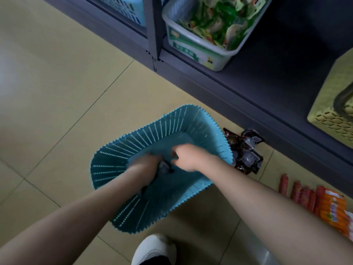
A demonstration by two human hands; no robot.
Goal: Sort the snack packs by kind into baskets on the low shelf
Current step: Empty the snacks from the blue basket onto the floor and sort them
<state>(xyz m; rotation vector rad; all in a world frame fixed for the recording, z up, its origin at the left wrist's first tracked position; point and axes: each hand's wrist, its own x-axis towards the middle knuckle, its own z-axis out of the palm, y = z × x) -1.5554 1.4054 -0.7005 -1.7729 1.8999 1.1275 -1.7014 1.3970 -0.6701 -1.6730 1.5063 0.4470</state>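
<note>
Floor: pale yellow floor tiles (57,83) with thin dark lines between them; a dark grey metal low shelf (238,88) runs along the far right side
Blue basket: a teal plastic basket with slotted walls (107,165) stands on the floor just in front of the shelf; both hands reach down inside it
Left hand: the left hand (147,165) is blurry, but its fingers look curled round a small dark shiny snack pack (165,167) near the bottom of the basket
Right hand: the right hand (186,157) sits next to the left one with its fingers bent in; I cannot tell if it holds anything
Dark packs: a heap of dark brown shiny wrapped snack packs (246,152) lies on the floor, touching the right wall of the blue basket
How the packs feel: they look light, soft and crinkly, and the wrap is likely slippery, so I would pinch one by its flat sealed edge or scoop a few at once
Sausages: red sausage sticks in an orange pack (322,203) lie on the floor to the right, apart from the dark heap; they look firmer and easy to hold round the middle
White tub: a white plastic basket with a green label (193,48) stands on the shelf, full of green and white snack bags (219,22)
Yellow basket: a yellow woven plastic basket (332,104) stands on the shelf at the right edge; what is in it is hidden
Far basket: a light blue slotted basket (129,8) shows at the top, past the shelf post
Shoe: a white shoe (152,249) is at the bottom
</note>
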